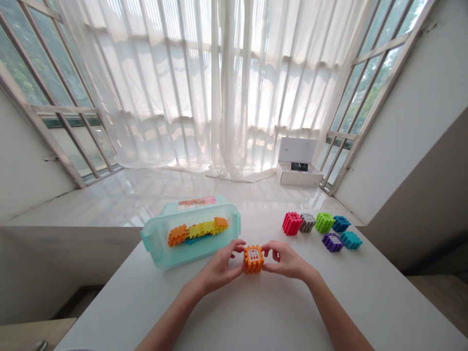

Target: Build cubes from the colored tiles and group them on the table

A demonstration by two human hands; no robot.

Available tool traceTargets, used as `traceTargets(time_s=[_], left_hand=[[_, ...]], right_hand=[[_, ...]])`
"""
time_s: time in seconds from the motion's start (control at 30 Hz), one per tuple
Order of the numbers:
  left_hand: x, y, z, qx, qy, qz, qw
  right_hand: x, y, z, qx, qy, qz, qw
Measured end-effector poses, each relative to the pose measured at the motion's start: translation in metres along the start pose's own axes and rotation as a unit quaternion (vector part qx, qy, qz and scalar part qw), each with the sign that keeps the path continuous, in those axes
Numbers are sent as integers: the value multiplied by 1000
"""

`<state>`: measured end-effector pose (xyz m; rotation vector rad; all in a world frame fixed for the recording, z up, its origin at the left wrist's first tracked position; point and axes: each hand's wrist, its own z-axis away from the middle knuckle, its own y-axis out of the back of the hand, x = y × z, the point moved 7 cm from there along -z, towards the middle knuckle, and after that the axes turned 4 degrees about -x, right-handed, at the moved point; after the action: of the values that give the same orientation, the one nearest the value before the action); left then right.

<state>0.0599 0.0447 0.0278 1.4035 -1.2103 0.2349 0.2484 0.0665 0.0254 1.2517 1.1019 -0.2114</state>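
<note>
An orange notched building block (253, 263) with a white window inset in its top rests on the white table in front of me. My left hand (224, 264) grips its left side, thumb at the near corner and forefinger at the far one. From the right, my right hand (283, 259) holds the opposite side between thumb and curled fingers. Left of my hands, a pale teal plastic box (155, 253) contains orange and yellow notched pieces (201, 229), with blue ones partly hidden beneath them.
At the right stand several similar blocks: red (291, 224), grey (307, 223), green (324, 223), dark blue (341, 224), purple (332, 242) and teal (351, 240). A white open carton (300, 176) holding a black device sits on the sill before the curtain (226, 97).
</note>
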Motion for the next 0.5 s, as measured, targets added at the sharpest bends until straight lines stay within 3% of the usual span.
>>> traceTargets(time_s=[0.5], left_hand=[[-1, -2, -2, -4, 18, 17, 1000]], right_hand=[[-1, -1, 0, 21, 17, 25, 999]])
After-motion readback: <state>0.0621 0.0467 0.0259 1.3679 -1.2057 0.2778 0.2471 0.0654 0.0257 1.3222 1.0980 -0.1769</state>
